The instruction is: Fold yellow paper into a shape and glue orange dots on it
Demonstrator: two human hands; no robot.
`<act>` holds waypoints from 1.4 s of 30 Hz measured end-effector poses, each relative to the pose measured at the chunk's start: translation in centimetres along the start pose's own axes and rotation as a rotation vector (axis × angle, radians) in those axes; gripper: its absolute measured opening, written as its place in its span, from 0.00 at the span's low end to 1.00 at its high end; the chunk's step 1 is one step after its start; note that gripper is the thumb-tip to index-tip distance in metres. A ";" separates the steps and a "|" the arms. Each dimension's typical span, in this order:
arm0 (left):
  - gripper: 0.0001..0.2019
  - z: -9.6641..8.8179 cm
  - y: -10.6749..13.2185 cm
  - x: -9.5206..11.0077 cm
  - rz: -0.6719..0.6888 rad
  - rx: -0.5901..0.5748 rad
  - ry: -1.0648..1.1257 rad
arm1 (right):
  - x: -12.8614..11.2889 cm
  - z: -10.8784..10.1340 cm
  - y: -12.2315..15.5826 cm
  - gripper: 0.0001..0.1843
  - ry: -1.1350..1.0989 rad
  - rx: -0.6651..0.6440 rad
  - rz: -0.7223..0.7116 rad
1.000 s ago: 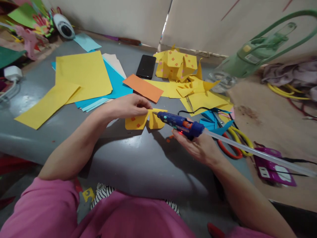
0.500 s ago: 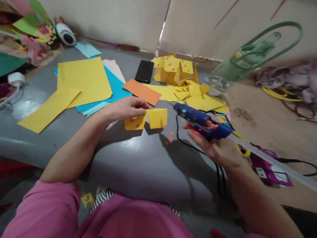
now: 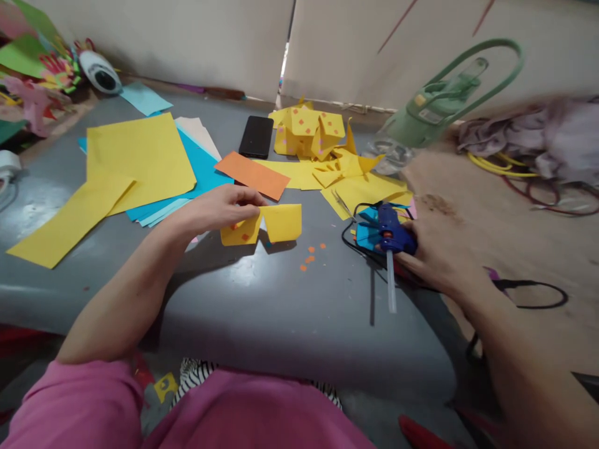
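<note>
My left hand point(image 3: 219, 209) pinches a folded yellow paper piece point(image 3: 279, 222) with small orange squares, holding it just above the grey table point(image 3: 262, 312). My right hand point(image 3: 440, 252) is closed round a blue hot glue gun point(image 3: 390, 227), which rests low on the table's right side. Its clear glue stick point(image 3: 390, 290) points toward me, and its black cord point(image 3: 355, 240) loops beside it. Tiny orange paper bits point(image 3: 309, 255) lie between the two hands.
Yellow sheets point(image 3: 138, 156), blue paper point(image 3: 210, 168) and an orange strip point(image 3: 253, 174) cover the far table. A black phone point(image 3: 257, 136) lies by a pile of folded yellow pieces point(image 3: 309, 131). A green fan point(image 3: 440, 103) stands at the right.
My right hand has swung the glue gun away from the paper piece, to the right and down onto the table, turning its glue stick toward me. The left hand kept its hold.
</note>
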State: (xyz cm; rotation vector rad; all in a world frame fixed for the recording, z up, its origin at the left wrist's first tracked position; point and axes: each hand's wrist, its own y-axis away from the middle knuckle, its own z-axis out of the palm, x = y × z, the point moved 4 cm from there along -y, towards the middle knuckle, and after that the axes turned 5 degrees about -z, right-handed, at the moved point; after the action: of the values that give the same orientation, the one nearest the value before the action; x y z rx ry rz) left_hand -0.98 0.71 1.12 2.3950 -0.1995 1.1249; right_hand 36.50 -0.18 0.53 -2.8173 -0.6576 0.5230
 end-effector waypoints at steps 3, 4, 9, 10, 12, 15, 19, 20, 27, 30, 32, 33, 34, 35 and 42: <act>0.16 0.1 -0.1 0.0 -0.010 -0.006 0.011 | 1.7 0.6 0.6 0.15 0.073 -0.121 -0.010; 0.15 0.1 -0.1 0.0 -0.011 -0.006 0.014 | 2.0 0.6 0.7 0.14 0.086 -0.111 -0.001; 0.16 0.2 -0.1 0.0 -0.019 -0.010 0.026 | 2.1 0.5 0.7 0.15 0.085 -0.062 0.018; 0.16 0.2 -0.1 -0.1 -0.018 -0.016 0.036 | 2.0 0.5 0.6 0.15 0.091 -0.070 0.019; 0.17 0.1 -0.2 -0.2 -0.003 -0.017 0.073 | 1.9 0.6 0.4 0.14 0.109 -0.094 0.030; 0.18 -0.4 -0.3 -0.3 0.053 0.077 0.199 | 1.8 0.8 0.3 0.14 0.135 -0.132 0.069; 0.19 -1.0 -0.5 -0.5 0.111 0.201 0.406 | 1.1 1.1 0.1 0.11 0.240 -0.203 0.107; 0.18 -0.9 -0.5 -0.5 0.113 0.202 0.419 | 0.7 1.2 0.1 0.10 0.268 -0.227 0.109; 0.13 -0.3 -0.2 -0.5 0.086 0.175 0.273 | -0.3 0.8 0.9 0.24 0.332 -0.387 0.077; 0.12 -0.5 0.2 -0.2 0.047 0.220 0.244 | -2.0 -0.7 1.7 0.24 0.320 -0.295 -0.027; 0.11 -0.6 0.4 0.1 0.014 0.231 0.244 | -4.2 -1.7 1.8 0.18 0.272 -0.175 -0.074; 0.10 -0.5 0.5 0.2 0.000 0.231 0.253 | -5.5 -1.8 1.6 0.15 0.239 -0.128 -0.090; 0.10 -0.5 0.6 0.4 -0.008 0.229 0.265 | -6.9 -1.6 1.2 0.12 0.189 -0.127 -0.115; 0.09 -0.5 0.7 0.5 -0.012 0.234 0.277 | -8.2 -1.1 0.7 0.11 0.149 -0.146 -0.149; 0.08 -0.4 0.5 0.5 -0.036 0.244 0.273 | -10.3 4.4 -2.9 0.06 0.048 -0.365 -0.071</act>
State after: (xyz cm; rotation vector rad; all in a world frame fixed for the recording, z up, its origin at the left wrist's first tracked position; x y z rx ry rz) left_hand -1.08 0.57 1.94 2.4038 0.0768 1.5172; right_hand 25.04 -1.85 0.27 -3.1140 -0.9235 0.3500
